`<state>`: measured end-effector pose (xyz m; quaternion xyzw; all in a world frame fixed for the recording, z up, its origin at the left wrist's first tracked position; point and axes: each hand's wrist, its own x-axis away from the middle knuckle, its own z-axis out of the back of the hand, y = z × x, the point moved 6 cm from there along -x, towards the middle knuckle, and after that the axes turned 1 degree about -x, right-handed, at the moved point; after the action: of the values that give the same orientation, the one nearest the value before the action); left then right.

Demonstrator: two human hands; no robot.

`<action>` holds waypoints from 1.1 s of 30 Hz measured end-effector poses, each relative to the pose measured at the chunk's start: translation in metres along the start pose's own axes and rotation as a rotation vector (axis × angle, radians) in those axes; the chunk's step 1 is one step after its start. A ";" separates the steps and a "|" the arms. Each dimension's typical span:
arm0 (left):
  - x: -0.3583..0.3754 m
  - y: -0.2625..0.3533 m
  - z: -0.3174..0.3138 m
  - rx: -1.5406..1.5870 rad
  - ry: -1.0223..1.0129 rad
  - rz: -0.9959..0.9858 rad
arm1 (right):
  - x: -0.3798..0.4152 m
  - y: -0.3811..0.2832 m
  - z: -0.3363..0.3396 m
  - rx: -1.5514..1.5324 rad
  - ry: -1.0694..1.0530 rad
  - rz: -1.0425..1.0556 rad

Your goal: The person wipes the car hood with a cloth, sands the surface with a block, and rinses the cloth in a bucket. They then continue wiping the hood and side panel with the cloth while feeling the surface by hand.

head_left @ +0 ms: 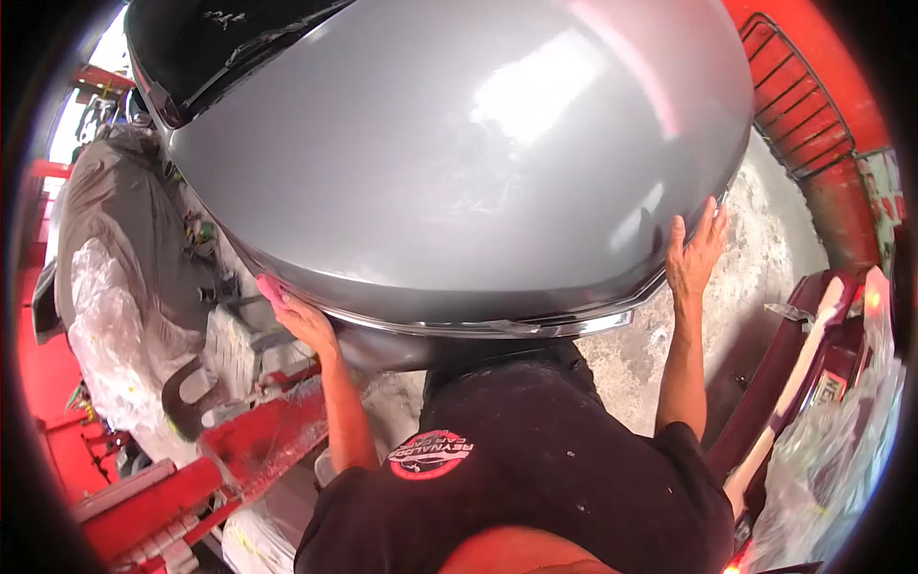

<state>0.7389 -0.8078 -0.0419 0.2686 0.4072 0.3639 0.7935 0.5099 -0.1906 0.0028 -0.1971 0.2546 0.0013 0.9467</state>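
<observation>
A glossy grey car hood [402, 172] fills the upper middle of the head view, with a bright reflection on it. Along its near edge runs a shiny trim strip [516, 328]. My left hand [304, 320] is at the edge on the left side of the view, its fingers around a small pink object [271, 290] against the bodywork. On the right, my right hand [696, 251] lies at the hood's corner with its fingers spread, holding nothing.
The dark windshield [229, 38] is at the top left. Plastic-covered items [120, 354] and a red metal beam [268, 430] stand at the left. A black wire rack [798, 96] is at the upper right, above dark red car parts [789, 373].
</observation>
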 end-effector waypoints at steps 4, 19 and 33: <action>0.057 0.073 -0.007 0.017 0.041 -0.080 | -0.013 0.004 -0.037 -0.115 -0.091 0.084; 0.102 0.007 -0.007 -0.128 0.197 0.132 | -0.007 -0.003 -0.036 -0.299 -0.076 0.031; 0.101 0.016 -0.008 -0.132 0.200 0.067 | -0.006 -0.002 -0.035 -0.310 -0.075 0.035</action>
<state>0.7669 -0.7167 -0.0801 0.1917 0.4505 0.4413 0.7521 0.4876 -0.2046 -0.0213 -0.3364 0.2192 0.0644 0.9136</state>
